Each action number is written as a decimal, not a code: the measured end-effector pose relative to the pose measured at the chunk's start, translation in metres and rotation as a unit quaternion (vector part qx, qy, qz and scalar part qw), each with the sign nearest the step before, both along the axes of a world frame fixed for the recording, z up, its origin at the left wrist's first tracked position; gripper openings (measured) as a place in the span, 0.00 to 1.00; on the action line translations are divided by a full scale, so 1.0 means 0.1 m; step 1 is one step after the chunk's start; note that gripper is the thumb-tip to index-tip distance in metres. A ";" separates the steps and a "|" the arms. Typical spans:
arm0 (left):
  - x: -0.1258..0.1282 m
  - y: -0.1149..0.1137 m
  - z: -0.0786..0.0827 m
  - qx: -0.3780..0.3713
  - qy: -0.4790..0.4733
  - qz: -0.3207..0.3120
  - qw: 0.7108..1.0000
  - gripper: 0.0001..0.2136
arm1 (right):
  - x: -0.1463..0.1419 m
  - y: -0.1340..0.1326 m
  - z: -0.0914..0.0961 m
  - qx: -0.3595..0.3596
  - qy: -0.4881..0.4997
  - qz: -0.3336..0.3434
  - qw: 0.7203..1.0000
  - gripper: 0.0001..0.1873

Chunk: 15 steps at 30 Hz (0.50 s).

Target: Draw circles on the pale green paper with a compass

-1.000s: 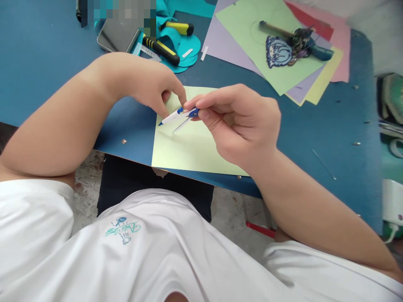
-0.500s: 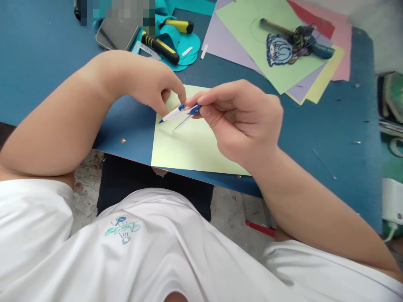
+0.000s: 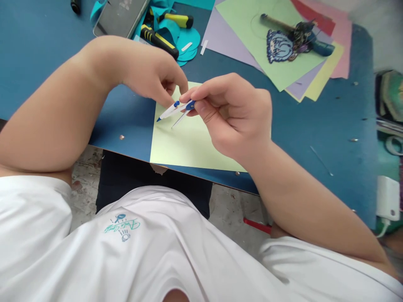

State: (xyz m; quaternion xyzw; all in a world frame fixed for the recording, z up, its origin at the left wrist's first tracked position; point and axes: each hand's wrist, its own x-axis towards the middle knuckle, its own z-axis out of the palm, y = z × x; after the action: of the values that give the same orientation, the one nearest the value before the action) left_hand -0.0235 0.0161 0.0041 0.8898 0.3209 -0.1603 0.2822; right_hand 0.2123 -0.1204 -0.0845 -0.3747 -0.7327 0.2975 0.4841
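Evidently, in the head view, the compass (image 3: 172,112) hovers over the green sheet (image 3: 192,147) on the tabletop (image 3: 315,121), right hand (image 3: 233,113) pinching its hinge, left hand (image 3: 147,75) nipping the white leg; judged light, rigid, needle-sharp, best gripped at the hinge.

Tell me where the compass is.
Head view, centre: the compass is pinched between the left hand and right hand, over the pale green sheet.

A blue table (image 3: 315,126) is seen, with a pale green sheet (image 3: 189,147) laid flat at its near edge; a fanned stack of coloured paper (image 3: 220,37) is spread at the far right. Teal cutouts (image 3: 189,42) and a grey tablet (image 3: 121,14) are placed at the far left.
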 end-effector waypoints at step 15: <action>-0.09 0.02 0.11 -0.066 -0.008 0.016 0.998 0.31 | 0.04 0.08 -0.03 0.033 0.017 0.016 0.999 0.16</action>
State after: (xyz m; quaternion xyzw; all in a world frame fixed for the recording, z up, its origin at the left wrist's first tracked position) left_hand -0.0326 0.0180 0.0147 0.8652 0.3220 -0.1694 0.3450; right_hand 0.2167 -0.1127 -0.0879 -0.3415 -0.7398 0.2874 0.5035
